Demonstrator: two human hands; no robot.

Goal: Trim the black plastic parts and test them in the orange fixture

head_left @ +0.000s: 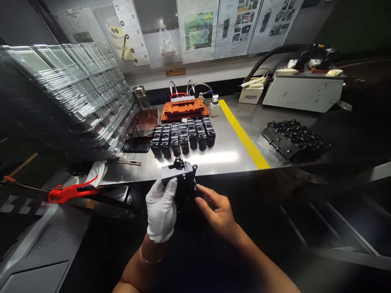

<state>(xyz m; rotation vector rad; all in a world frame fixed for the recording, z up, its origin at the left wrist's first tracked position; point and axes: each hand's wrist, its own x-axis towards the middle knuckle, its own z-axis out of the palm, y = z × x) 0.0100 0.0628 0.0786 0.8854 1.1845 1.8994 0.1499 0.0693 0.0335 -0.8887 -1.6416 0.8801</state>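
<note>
Just off the table's front edge, my left hand (161,209), in a white glove, grips a black plastic housing (180,175) by its left side. The housing's flat top catches the light, and small lugs stick out at its top and right side. My right hand (216,207) is bare; its thumb and forefinger close on the right side of the same housing. The exact contact at those fingertips is hard to make out against the dark. Beyond my hands, rows of similar black housings (183,136) stand together on the metal table (226,158).
Behind the rows sits an orange fixture (185,108) beside a white pump bottle (214,106). Stacked clear trays (88,81) rise at left, above a red air gun (71,193). Right of the yellow tape (244,134) lie more black parts (290,138) and a grey box (302,92).
</note>
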